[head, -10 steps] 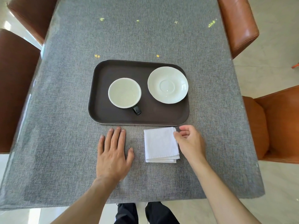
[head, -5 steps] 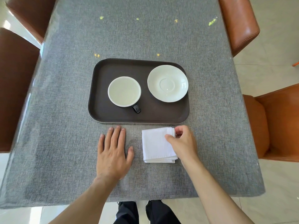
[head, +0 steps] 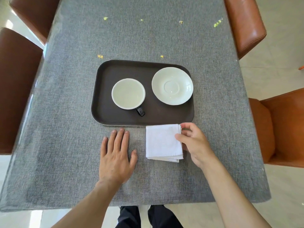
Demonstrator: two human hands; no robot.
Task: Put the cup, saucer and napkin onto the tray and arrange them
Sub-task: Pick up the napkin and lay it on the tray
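Observation:
A dark brown tray lies on the grey tablecloth. On its left half stands a white cup with a black handle pointing toward me. A white saucer sits on the tray's right half, apart from the cup. A folded white napkin lies on the cloth, its far edge touching the tray's near rim. My right hand pinches the napkin's right edge between thumb and fingers. Flat on the cloth to the left of the napkin, fingers spread, rests my left hand, holding nothing.
Brown leather chairs stand on the left and the right, with further chairs at the far corners. Small yellow specks dot the cloth beyond the tray. The table's near edge is just above my legs.
My right hand has closed its thumb and fingers on the napkin's right edge and slid it up against the tray's near rim. My left hand has stayed flat.

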